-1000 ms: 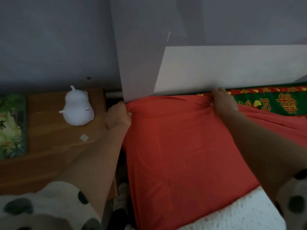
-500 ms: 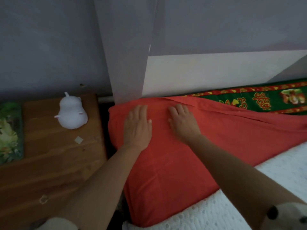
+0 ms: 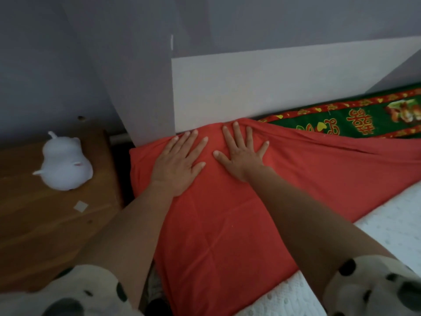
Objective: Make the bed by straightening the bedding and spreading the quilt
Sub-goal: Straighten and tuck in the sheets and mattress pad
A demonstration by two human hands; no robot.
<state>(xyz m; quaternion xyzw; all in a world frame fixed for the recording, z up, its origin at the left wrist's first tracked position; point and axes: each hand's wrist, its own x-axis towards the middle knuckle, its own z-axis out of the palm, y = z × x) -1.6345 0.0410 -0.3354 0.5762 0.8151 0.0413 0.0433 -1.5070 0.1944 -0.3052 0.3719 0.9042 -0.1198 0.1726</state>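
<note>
Red sheet: left hand, right hand flat.

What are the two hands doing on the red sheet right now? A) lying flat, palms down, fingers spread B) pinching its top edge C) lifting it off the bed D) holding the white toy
A: the left hand and right hand both lie open and flat on the red fabric sheet, gripping nothing.

White animal-shaped figurine on wooden nightstand, small pale square, perhaps a sticker, beside it
</note>
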